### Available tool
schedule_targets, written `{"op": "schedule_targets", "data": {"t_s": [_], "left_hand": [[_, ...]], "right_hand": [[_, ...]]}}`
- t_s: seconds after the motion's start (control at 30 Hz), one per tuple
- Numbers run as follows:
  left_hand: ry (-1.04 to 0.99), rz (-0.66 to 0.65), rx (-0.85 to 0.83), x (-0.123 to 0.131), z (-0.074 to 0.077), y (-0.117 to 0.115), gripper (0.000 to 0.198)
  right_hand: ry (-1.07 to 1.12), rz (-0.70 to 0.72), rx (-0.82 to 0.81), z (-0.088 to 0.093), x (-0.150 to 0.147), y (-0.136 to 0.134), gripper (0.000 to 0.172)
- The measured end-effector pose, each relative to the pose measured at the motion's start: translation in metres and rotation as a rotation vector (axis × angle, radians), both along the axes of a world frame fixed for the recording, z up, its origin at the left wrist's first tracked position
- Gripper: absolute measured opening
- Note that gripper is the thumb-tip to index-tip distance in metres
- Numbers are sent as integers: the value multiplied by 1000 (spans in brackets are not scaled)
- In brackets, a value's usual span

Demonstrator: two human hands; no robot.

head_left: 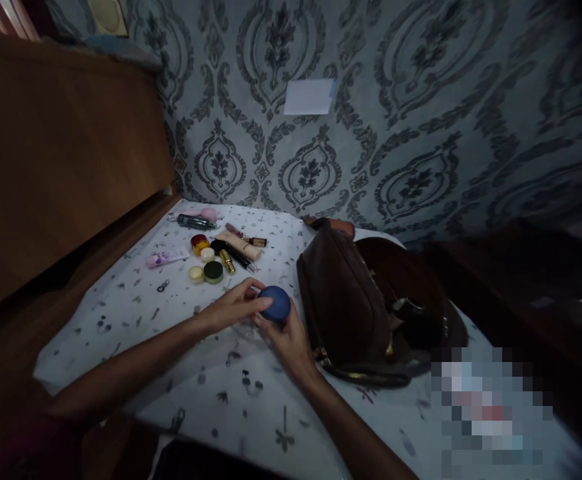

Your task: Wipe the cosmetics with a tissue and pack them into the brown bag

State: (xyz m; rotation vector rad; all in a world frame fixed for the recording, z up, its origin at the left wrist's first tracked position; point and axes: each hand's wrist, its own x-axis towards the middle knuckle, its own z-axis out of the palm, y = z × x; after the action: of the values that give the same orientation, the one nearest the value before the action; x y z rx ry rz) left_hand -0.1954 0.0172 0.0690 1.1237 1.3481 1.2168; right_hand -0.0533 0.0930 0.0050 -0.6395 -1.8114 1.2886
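A round container with a blue lid (275, 303) is held between both my hands over the middle of the table. My left hand (238, 304) grips it from the left, with the thumb resting on the lid. From below and the right, my right hand (289, 340) closes around its side. Just right of my hands lies a dark brown leather bag (341, 300), its opening turned to the right. Beyond my left hand are a dark green-lidded jar (213, 271), a small cream-coloured jar (197, 274) and a gold tube (227, 261).
Farther back lie a beige tube (243, 247), a dark bottle (195, 222), a pink-and-white tube (167, 258) and an amber jar (200, 245). A patterned white cloth (135, 320) covers the table. A wooden cabinet (65, 153) stands left; a patterned wall rises behind. Something pixelated lies at the lower right.
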Motion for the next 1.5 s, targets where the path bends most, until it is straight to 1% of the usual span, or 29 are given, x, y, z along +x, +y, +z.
{"op": "schedule_targets", "data": {"t_s": [0.03, 0.07, 0.13, 0.2, 0.23, 0.3, 0.33, 0.4, 0.47, 0.53, 0.63, 0.67, 0.7, 0.73, 0.77, 0.8, 0.87, 0.9, 0.93, 1.07, 1.13, 1.2, 1.27, 1.33, 1.4, 1.5], "left_hand": [[126, 13, 26, 0, 2, -5, 54], [295, 30, 62, -1, 5, -10, 51], [701, 85, 161, -5, 7, -20, 49], [1056, 131, 264, -10, 2, -28, 51], [1180, 128, 298, -12, -4, -31, 54], [1316, 73, 321, -15, -20, -34, 59], [1350, 47, 318, -16, -30, -34, 57], [1382, 27, 306, -18, -45, -32, 43], [1384, 45, 300, -18, -51, -30, 29], [1325, 111, 325, -17, -47, -28, 25], [1151, 287, 437, -12, -27, -31, 20], [1106, 331, 484, -9, -20, -32, 19], [1085, 344, 529, -5, -13, -33, 18], [1091, 316, 572, -1, -8, -33, 19], [1117, 253, 610, 4, -4, -33, 20], [1157, 167, 637, 8, -3, -31, 21], [1246, 6, 649, 16, -4, -25, 24], [1279, -33, 638, 19, -7, -22, 26], [1299, -35, 618, 20, -10, -19, 28], [1249, 113, 471, 20, -18, -11, 37], [1179, 168, 379, 18, -19, -9, 40], [1091, 201, 306, 15, -17, -8, 37], [976, 217, 236, 11, -14, -5, 33], [807, 198, 152, 8, -10, -2, 38], [598, 161, 63, 4, -8, 2, 44], [326, 160, -36, -2, -11, 6, 51]], "right_hand": [[7, 22, -33, 2, 0, 0, 55], [14, 36, -63, 2, 0, 0, 51], [41, 19, -89, 3, -1, 1, 47], [55, -33, -94, 1, -2, 3, 47], [57, -52, -100, 0, -3, 4, 48], [77, -60, -132, -1, -5, 6, 50], [85, -53, -152, -2, -6, 6, 51], [87, -52, -167, -2, -6, 6, 50], [70, -81, -126, 0, -5, 7, 48], [37, -114, -49, 2, -3, 7, 47], [-64, -145, 45, 7, 1, 6, 42], [-104, -151, 62, 8, 3, 5, 40], [-137, -150, 70, 8, 3, 4, 39], [-160, -134, 74, 9, 4, 3, 39], [-173, -105, 76, 9, 4, 1, 39], [-177, -67, 79, 8, 4, 0, 40], [-174, 1, 91, 7, 4, -3, 41], [-170, 19, 100, 7, 4, -4, 41], [-170, 27, 108, 7, 4, -4, 42], [-221, 17, 191, 7, 5, -2, 36], [-239, 12, 262, 6, 5, -1, 34], [-230, 19, 323, 5, 5, -1, 36], [-227, 28, 370, 4, 5, -1, 38], [-243, 32, 404, 4, 5, -2, 37], [-245, 32, 422, 4, 5, -3, 38], [-213, 52, 417, 5, 6, -5, 44]]}}
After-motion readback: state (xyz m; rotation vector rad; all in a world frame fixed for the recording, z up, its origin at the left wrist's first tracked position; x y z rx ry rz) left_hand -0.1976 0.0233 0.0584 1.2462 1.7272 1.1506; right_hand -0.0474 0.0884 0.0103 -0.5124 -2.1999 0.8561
